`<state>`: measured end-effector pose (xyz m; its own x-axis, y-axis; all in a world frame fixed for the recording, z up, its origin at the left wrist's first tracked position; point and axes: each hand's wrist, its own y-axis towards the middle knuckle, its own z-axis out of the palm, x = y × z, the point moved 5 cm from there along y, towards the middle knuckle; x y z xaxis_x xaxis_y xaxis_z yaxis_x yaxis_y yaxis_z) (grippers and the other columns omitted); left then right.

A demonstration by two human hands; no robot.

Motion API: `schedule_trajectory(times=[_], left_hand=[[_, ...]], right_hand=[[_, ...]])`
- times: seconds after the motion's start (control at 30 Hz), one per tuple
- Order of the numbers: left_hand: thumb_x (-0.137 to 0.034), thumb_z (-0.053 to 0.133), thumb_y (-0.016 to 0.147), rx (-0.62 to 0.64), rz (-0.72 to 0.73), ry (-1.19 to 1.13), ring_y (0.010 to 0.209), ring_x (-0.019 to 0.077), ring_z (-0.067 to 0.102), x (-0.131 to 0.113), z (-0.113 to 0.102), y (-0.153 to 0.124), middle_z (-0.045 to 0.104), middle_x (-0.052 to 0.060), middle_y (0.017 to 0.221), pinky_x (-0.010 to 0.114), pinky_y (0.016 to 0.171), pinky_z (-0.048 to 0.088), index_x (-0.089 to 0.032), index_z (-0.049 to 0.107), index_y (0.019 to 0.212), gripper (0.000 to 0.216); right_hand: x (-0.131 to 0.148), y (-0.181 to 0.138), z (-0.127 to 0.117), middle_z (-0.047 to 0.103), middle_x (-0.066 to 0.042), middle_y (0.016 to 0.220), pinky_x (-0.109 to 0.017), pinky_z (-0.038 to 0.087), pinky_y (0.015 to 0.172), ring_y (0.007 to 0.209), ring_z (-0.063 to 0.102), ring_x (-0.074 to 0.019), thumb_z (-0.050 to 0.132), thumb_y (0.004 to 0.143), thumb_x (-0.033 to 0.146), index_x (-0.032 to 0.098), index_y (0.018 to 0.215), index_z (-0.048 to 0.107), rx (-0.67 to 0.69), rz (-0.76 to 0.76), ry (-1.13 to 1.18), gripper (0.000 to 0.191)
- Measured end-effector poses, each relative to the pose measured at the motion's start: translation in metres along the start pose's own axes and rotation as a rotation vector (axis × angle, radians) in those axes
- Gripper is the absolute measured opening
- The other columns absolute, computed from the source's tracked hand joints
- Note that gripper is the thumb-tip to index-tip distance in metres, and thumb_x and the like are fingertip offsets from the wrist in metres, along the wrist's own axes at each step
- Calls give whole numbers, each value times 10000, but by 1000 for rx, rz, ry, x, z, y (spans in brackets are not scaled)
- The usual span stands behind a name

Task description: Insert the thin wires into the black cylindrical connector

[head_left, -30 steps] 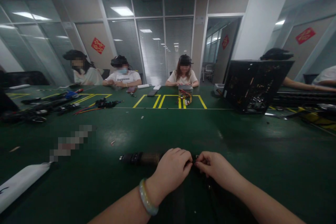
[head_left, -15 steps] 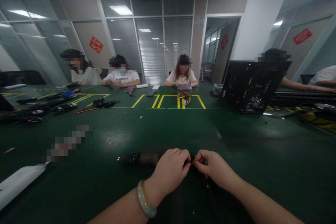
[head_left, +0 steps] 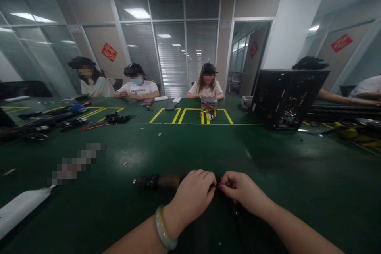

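A dark cylindrical tool [head_left: 168,181] lies sideways on the green table, with a shiny metal tip at its left end and a brownish barrel. It resembles an electric screwdriver, but its right part is covered by my hands. My left hand [head_left: 195,190], with a pale bangle [head_left: 163,228] at the wrist, is closed over the barrel with curled fingers. Close beside it, my right hand [head_left: 244,190] is pinched at the tool's right end. What its fingertips grip is too small to make out. A dark cord [head_left: 236,214] runs down below the right hand.
At the left lies a long white object [head_left: 25,206] with a blurred-out end. Black parts and cables [head_left: 116,118] sit farther back left. A black computer case [head_left: 285,99] stands at the back right. Coworkers sit across the table; one is behind a power supply with wires [head_left: 210,105].
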<state>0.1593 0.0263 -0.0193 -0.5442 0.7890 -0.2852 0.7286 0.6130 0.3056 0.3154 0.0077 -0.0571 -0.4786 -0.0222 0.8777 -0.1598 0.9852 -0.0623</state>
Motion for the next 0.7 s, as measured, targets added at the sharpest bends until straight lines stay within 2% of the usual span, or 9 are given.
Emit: schedule_trajectory(times=[0.3,0.7], left_hand=[[-148,577,871,7,-38,6,889,193,556,1,0,0,598,1,934,341,806,427,-217,534,979,135],[-153,563,878,0,-2,-1,942,210,574,0,-1,0,626,28,978,363,882,440,-204,566,975,110]], right_hand=[[3,-2,-2,621,25,721,-154,393,444,507,529,-88,589,885,297,175,862,622,20,12,-3,129],[-2,0,-1,617,30,699,-149,386,430,494,528,-86,585,885,288,179,855,610,2,-2,-25,115]])
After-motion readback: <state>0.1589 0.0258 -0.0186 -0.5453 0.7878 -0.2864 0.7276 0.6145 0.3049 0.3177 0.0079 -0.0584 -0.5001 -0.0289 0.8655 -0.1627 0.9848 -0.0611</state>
